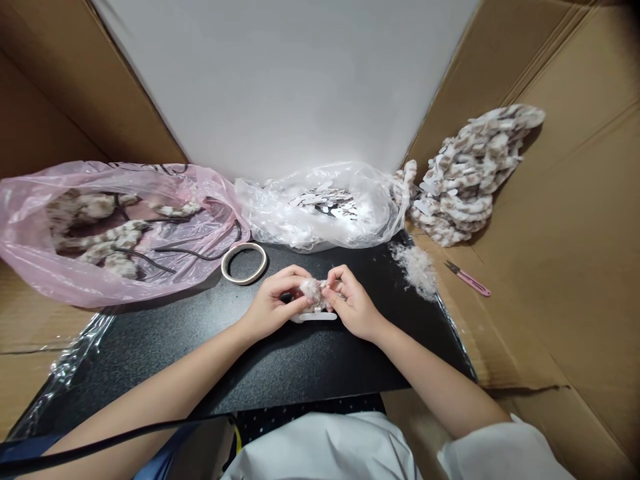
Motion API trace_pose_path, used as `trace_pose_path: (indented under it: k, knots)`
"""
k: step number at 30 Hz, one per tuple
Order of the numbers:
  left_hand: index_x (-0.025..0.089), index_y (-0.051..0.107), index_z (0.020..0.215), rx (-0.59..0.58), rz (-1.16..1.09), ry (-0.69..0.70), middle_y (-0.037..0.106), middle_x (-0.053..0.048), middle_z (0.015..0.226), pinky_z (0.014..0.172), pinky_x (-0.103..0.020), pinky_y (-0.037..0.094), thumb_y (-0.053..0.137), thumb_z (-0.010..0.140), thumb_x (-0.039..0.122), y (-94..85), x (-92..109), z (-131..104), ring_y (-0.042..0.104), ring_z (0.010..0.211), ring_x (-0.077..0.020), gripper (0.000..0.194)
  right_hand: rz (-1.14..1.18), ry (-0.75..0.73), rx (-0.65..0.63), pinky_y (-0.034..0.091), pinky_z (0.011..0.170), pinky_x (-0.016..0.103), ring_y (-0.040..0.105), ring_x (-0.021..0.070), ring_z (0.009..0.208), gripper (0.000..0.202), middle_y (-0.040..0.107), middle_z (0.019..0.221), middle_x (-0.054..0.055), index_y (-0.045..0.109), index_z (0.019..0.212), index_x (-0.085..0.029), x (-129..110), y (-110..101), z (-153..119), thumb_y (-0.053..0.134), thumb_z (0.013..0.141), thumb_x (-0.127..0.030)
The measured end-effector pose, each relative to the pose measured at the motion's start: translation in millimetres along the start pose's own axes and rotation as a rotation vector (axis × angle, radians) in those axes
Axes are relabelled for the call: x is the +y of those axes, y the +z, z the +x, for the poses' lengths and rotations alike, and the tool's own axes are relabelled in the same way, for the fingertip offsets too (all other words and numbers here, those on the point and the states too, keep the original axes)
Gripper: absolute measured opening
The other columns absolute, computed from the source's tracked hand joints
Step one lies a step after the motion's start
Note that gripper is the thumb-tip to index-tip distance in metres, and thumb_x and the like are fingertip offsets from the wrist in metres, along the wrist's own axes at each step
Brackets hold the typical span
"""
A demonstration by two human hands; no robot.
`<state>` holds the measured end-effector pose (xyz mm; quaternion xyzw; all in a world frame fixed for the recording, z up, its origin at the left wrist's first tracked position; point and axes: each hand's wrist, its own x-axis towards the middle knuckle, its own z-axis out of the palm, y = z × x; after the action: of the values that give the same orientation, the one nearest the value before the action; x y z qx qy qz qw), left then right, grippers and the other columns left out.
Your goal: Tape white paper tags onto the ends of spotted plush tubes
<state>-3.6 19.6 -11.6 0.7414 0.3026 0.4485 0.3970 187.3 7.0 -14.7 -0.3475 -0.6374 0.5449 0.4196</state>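
Between my hands, over the near middle of the black table, is a small fluffy whitish-brown furry piece (pixel 312 289). My left hand (pixel 281 299) grips it from the left, thumb and fingers curled round it. From the right, my right hand (pixel 350 301) pinches at its edge, fingertips pressed together. A white flat plastic strip (pixel 318 317) with rounded ends shows just below the fur, close to both thumbs. My fingers hide much of the piece, and how the strip joins it cannot be made out.
A pink plastic bag (pixel 200 180) of furry pieces and dark cords lies left, beside a tape roll (pixel 223 265). Behind is a clear bag (pixel 280 227) of white plastic strips. Rightward are loose fluff (pixel 419 270), pink thread snips (pixel 473 281) and a furry pile (pixel 465 180) on cardboard.
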Motion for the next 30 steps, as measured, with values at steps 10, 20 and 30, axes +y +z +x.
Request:
trace_pose_path:
  k: [10,20,30]
  knots:
    - [0.015,0.068,0.076,0.128,-0.095,-0.108,0.065,-0.004,0.077,0.065,-0.024,0.049,0.077,0.074,0.025,2.0,1.9,2.3,0.061,0.072,-0.0145,0.013,-0.093,0.005,0.008,0.041,0.061,0.025,0.054,0.0122,0.062,0.018,0.057,0.072,-0.003,0.044,0.099,-0.023,-6.6,-2.0,-0.3,0.054,0.09,-0.035]
    - [0.016,0.075,0.082,-0.115,-0.287,-0.236,0.063,-0.004,0.078,0.059,-0.022,0.049,0.079,0.072,0.033,-13.2,5.9,5.4,0.06,0.066,-0.0129,0.02,-0.142,0.029,0.077,0.047,0.07,0.028,0.06,0.0158,0.074,0.011,0.067,0.08,0.001,0.063,0.083,-0.019,-3.4,-10.4,4.5,0.062,0.082,-0.03]
    - [0.015,0.076,0.074,-0.357,-0.297,-0.377,0.067,-0.008,0.086,0.068,-0.025,0.049,0.073,0.077,0.034,-16.4,7.0,8.3,0.061,0.072,-0.0147,0.019,-0.327,-0.082,0.006,0.044,0.07,0.026,0.061,0.0148,0.071,0.004,0.068,0.079,0.0,0.067,0.083,-0.019,-10.5,-9.0,0.4,0.068,0.08,-0.022]
